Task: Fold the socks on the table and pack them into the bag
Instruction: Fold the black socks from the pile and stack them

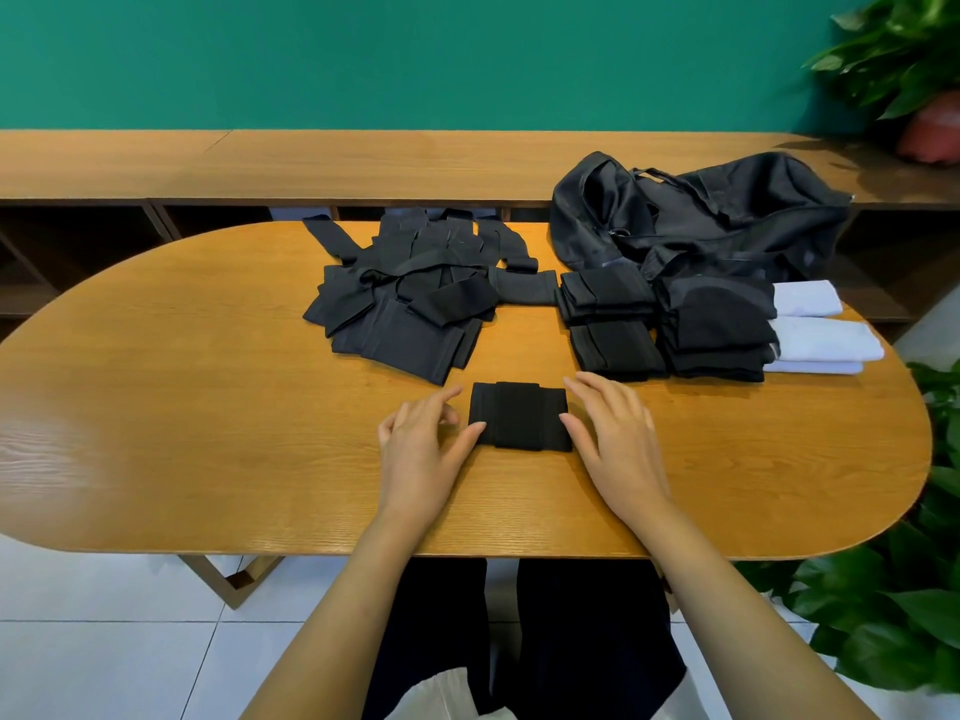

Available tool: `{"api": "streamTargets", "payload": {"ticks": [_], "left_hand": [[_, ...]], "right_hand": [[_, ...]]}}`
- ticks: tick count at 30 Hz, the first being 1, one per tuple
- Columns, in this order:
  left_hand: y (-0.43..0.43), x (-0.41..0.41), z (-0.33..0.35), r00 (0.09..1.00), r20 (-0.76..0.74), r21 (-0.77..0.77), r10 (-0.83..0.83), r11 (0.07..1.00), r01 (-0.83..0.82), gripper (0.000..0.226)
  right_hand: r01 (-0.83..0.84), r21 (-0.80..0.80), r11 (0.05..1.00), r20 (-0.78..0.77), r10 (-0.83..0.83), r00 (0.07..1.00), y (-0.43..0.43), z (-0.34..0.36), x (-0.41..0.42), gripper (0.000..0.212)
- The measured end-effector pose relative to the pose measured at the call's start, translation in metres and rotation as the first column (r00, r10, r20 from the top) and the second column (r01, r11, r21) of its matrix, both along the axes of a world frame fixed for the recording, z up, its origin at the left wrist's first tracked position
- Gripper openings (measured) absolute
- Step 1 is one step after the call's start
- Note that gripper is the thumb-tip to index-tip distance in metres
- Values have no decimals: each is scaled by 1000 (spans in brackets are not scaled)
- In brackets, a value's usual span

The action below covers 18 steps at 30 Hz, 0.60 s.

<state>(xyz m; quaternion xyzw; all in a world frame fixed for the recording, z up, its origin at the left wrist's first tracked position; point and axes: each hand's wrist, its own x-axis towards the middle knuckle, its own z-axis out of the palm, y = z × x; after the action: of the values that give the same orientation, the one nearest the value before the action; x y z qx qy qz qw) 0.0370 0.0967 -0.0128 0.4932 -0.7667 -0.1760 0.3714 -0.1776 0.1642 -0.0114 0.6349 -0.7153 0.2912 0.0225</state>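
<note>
Hands spread, left hand (421,444) and right hand (615,439) touching side edges of folded sock (519,415), sock pile (405,298) apart.

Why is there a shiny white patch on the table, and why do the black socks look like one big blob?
In the head view, the pale patch at the left of the table is glare from light on the smooth wood; also in the head view, the sock heap is so dark that its folds barely show, while the folded sock looks sharp, not blurred.
</note>
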Motion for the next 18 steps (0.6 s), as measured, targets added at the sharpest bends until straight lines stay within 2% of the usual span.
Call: {"api": "streamTargets", "payload": {"ticks": [7, 12, 18], "left_hand": [[-3, -2, 1, 962, 212, 28, -173, 985, 172, 56], [-1, -4, 2, 955, 292, -74, -48, 995, 73, 46], [-2, -5, -1, 949, 309, -140, 56, 990, -13, 49]], "right_hand": [[-69, 39, 997, -41, 71, 997, 2, 2, 4, 45], [-116, -11, 993, -6, 116, 993, 5, 6, 7, 44], [-267, 100, 958, -193, 282, 940, 5, 11, 24, 43]]}}
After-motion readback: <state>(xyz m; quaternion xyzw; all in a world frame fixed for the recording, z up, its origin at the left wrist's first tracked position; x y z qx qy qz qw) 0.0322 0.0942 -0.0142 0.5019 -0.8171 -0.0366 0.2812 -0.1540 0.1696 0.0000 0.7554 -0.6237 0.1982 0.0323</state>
